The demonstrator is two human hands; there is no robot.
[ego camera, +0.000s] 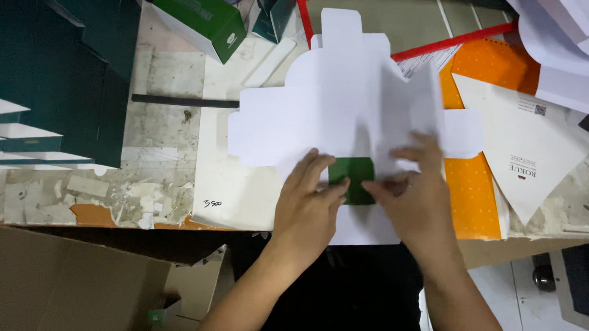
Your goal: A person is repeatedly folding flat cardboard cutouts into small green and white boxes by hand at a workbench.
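Bare worktop (160,82) lies open left of the white card blank (336,102), w/ only a thin dark strip (184,101) across it. Dark green box stack (56,66) walls far left; green carton (202,15) blocks top; orange sheets (476,191) crowd right.

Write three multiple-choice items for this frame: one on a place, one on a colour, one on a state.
1. Where does the assembled green box lie?
A. far left of the bench
B. between the hands
C. on the floor

2. What colour is the folded-over flap between the hands?
A. orange
B. green
C. red

3. How does the white box blank lie?
A. rolled up
B. mostly flat, right panel raised
C. folded shut

Answers:
1 A, it sits at the top left, far from the hands.
2 B, the left hand and right hand press a dark green flap.
3 B, its cut outline is spread on the bench.
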